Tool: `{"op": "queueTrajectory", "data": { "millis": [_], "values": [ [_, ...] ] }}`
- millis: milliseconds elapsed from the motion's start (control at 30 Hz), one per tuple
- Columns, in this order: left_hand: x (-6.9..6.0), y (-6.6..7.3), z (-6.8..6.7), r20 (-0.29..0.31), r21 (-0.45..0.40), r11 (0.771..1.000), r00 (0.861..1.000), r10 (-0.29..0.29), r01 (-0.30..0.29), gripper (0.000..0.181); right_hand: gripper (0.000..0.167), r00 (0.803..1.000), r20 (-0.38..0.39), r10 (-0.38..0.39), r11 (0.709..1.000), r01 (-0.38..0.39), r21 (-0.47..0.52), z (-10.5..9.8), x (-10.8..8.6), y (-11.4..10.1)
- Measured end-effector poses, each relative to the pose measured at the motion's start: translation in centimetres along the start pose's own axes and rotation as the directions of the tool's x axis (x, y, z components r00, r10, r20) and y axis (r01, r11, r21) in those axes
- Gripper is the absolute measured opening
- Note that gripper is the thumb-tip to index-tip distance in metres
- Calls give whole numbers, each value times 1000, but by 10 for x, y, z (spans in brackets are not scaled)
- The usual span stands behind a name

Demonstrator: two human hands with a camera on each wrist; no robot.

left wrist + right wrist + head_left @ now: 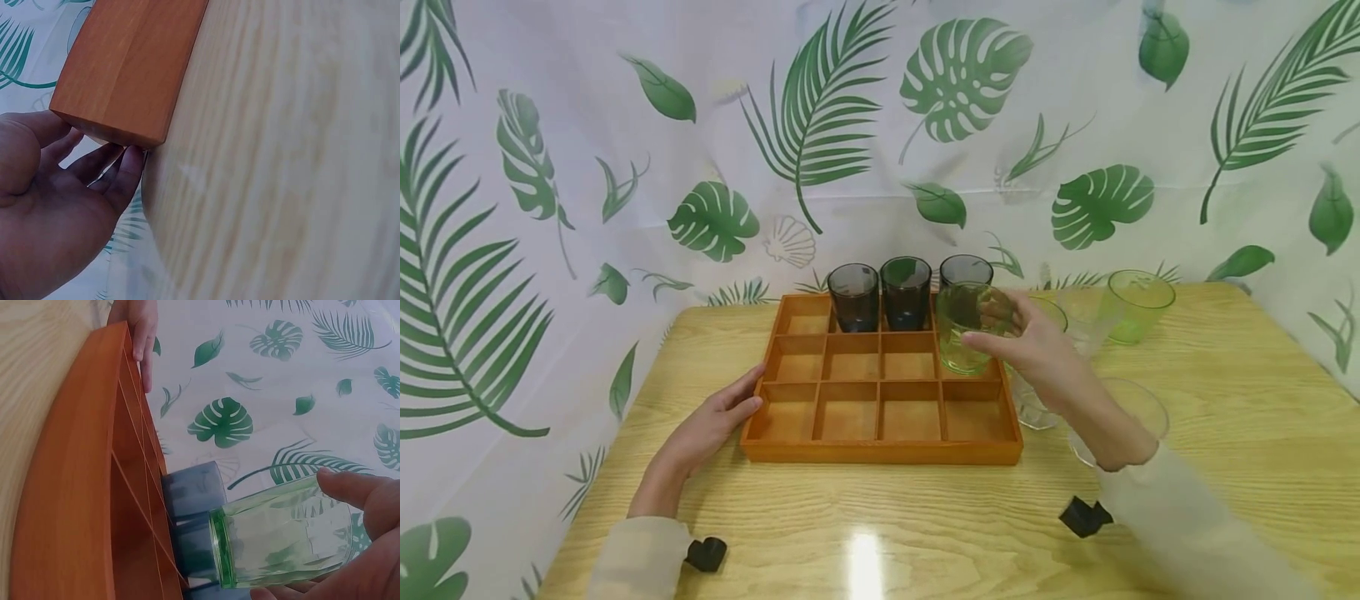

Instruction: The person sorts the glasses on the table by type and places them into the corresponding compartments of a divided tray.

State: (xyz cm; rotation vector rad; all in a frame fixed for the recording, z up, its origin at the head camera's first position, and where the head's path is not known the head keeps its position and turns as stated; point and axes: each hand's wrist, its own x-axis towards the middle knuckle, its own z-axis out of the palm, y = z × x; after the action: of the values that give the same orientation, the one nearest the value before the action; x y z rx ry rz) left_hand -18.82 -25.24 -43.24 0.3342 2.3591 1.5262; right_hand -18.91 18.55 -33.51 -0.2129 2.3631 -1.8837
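Note:
My right hand holds a green-tinted drinking glass above the right part of a divided wooden tray. In the right wrist view, thumb and fingers are on opposite sides of this glass. Three dark grey glasses stand in the tray's back row; the green one partly hides the rightmost. At the tray's left side, my left hand touches the outer wall, its fingers extended. Seen from the left wrist, the fingertips rest against the end of the tray.
Right of the tray stand another green glass and a clear glass. More glasses are partly hidden behind my right hand and forearm. A leaf-patterned cloth hangs behind the wooden table.

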Motion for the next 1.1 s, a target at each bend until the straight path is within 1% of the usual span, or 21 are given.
{"op": "queueTrajectory", "data": {
  "millis": [133,267,367,533,700,867,1100],
  "values": [
    [0,-1,1,-5,0,1000,1000,-10,10,63,88,1000,10,16,999,-16,50,14,6,-1],
    [0,0,2,-6,-6,1000,1000,-15,15,63,93,1000,12,20,998,-21,67,26,12,0],
    [0,0,2,-5,-15,1000,1000,-19,19,63,94,1000,5,27,998,-27,50,35,18,3],
    [0,1,2,-4,-23,999,999,-33,32,63,95,998,-7,63,998,-63,5,52,29,6],
    [0,0,2,2,-24,999,1000,-21,21,63,96,997,2,79,996,-78,-40,70,39,5],
    [1,0,2,-4,-11,1000,1000,-14,14,63,97,998,18,58,996,-57,-67,87,49,2],
    [1,1,1,-3,-13,1000,1000,-11,11,63,98,999,34,37,997,-35,-74,106,61,3]
  ]
}}
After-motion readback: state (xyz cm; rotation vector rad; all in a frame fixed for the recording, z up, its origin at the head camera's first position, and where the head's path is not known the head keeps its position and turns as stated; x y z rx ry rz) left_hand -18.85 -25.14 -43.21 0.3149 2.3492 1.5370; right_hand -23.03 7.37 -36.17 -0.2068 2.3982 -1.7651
